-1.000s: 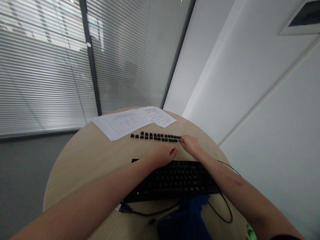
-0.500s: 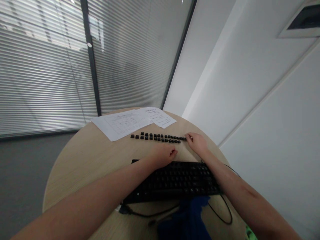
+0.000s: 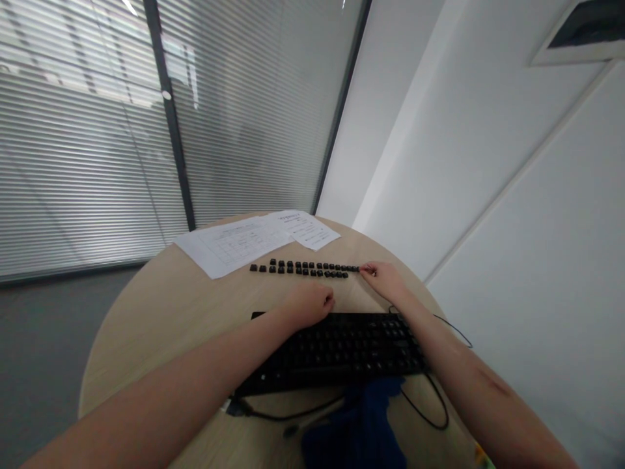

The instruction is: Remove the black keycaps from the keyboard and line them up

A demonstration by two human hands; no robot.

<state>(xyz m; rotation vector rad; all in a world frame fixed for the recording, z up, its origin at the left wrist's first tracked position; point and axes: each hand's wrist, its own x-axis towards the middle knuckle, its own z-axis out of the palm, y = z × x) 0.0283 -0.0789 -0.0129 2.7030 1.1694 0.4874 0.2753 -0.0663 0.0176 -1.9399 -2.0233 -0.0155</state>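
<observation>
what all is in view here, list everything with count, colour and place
Table: one, pale wood, centre
Keyboard: one, black, near side of table
Keycaps: two rows, too small to count surely, black, beyond keyboard
Papers: at least two, white, far side
Cable: count unclear, black, around keyboard
Cloth-like thing: one, blue, near edge
Blinds: two panels, pale grey, left background
Wall: white, right
Framed panel: one, dark, upper right
Floor: grey, left
Forearms: two, bare, from bottom corners
Left hand: one, bare, at keyboard's far edge
Right hand: one, bare, fingertips at far row's right end
</observation>
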